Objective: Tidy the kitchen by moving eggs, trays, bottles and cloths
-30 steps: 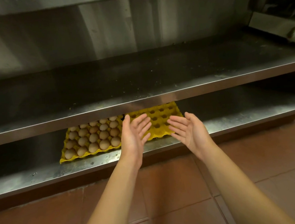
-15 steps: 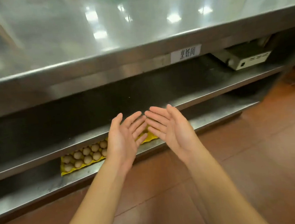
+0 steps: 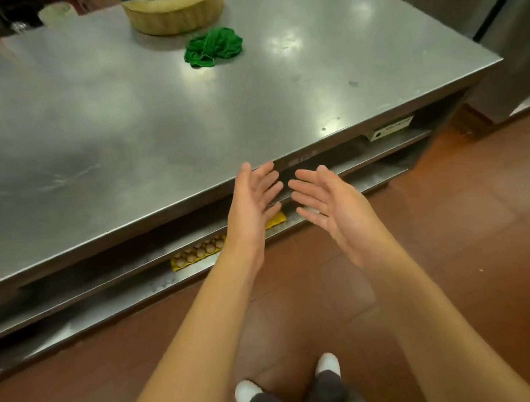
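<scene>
While both arms reach forward at mid-frame, the left hand [image 3: 252, 198] and right hand [image 3: 327, 200] hover palms inward, fingers straight and spread, holding nothing, fingertips close together but apart.

Behind the left hand, low centre: yellow tray [image 3: 198, 254] on the bottom shelf [image 3: 106, 307] under the table, a row of eggs [image 3: 202, 249] showing at its front edge; the rest is hidden by the shelf above and the hand.

Upper frame: steel table [image 3: 123, 133], its near edge just behind the fingertips. Green cloth [image 3: 213, 46], bunched, upper centre of the tabletop. Just beyond it, top centre: round block [image 3: 173, 8].

Right edge: steel cabinet [image 3: 505, 35].

Bottom centre: two white shoes [image 3: 327, 363] on the red-brown floor [image 3: 453, 248].
</scene>
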### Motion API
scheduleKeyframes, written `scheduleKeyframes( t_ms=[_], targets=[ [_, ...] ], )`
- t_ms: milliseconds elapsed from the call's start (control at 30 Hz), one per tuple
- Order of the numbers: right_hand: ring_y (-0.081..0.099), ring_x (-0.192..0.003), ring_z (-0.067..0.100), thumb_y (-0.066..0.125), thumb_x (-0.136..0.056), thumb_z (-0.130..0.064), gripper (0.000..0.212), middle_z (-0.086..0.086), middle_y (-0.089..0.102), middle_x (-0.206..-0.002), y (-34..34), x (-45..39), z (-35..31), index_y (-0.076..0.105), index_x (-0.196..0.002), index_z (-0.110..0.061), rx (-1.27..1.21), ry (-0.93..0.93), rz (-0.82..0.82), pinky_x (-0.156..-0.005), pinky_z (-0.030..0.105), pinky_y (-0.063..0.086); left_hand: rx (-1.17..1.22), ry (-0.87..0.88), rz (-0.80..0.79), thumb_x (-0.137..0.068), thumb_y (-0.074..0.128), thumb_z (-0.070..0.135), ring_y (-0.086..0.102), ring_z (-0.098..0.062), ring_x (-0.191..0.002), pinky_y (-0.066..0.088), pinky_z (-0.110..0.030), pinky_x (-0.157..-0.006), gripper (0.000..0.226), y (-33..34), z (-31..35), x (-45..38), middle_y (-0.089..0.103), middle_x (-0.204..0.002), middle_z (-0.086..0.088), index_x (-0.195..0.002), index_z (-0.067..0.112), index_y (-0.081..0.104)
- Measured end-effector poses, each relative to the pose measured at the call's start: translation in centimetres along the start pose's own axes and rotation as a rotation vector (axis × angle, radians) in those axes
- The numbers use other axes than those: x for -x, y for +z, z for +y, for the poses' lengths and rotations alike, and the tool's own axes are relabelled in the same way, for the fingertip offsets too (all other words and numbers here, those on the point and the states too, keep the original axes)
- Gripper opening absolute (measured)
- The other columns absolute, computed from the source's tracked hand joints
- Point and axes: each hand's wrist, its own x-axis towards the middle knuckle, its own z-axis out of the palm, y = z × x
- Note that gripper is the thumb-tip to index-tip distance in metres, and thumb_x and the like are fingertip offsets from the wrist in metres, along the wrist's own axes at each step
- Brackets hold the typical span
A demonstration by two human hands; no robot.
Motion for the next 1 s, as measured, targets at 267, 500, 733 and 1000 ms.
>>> scheduleKeyframes(
  t_ms=[267,500,733,1000],
  targets=[
    [0.058,-0.124,0.016,0.037,-0.105,-0.042,0.046,0.002,0.061,-0.137,9.0,8.2,-1.9,0.051,-0.141,-0.017,-0.030,-0.049,-0.072,-0.108,0.041,0.046,0.142,0.047,0.090,-0.104,0.026,0.056,0.059,-0.015,-0.126,0.041,-0.047,-0.112,0.056,-8.9,4.3,9.5,0.058,-0.142,-0.002,-0.140,0.023,0.055],
    [0.058,-0.124,0.016,0.037,-0.105,-0.043,0.048,0.004,0.060,-0.137,22.5,10.8,-1.6,0.050,-0.141,-0.016,0.035,-0.049,-0.351,-0.108,0.040,0.046,0.158,0.247,0.386,-0.105,0.026,0.053,0.056,-0.010,-0.127,0.040,-0.042,-0.113,0.053,-21.0,8.4,16.0,0.057,-0.142,0.004,-0.139,0.025,0.056],
    [0.057,-0.125,0.016,0.036,-0.104,-0.047,0.047,0.001,0.061,-0.135,37.1,13.4,0.0,0.054,-0.137,-0.019,0.167,-0.020,-0.690,-0.108,0.040,0.046,0.229,0.395,0.713,-0.105,0.024,0.054,0.056,-0.007,-0.128,0.040,-0.038,-0.112,0.053,-33.1,10.4,23.9,0.059,-0.140,0.007,-0.138,0.028,0.056],
    [0.058,-0.123,0.015,0.039,-0.102,-0.048,0.048,0.000,0.063,-0.133,50.8,17.6,3.3,0.056,-0.135,-0.018,0.267,0.066,-1.094,-0.108,0.041,0.045,0.333,0.493,1.119,-0.105,0.025,0.054,0.057,-0.009,-0.127,0.039,-0.041,-0.114,0.053,-41.8,10.8,32.5,0.061,-0.138,0.006,-0.138,0.028,0.057]
  ],
)
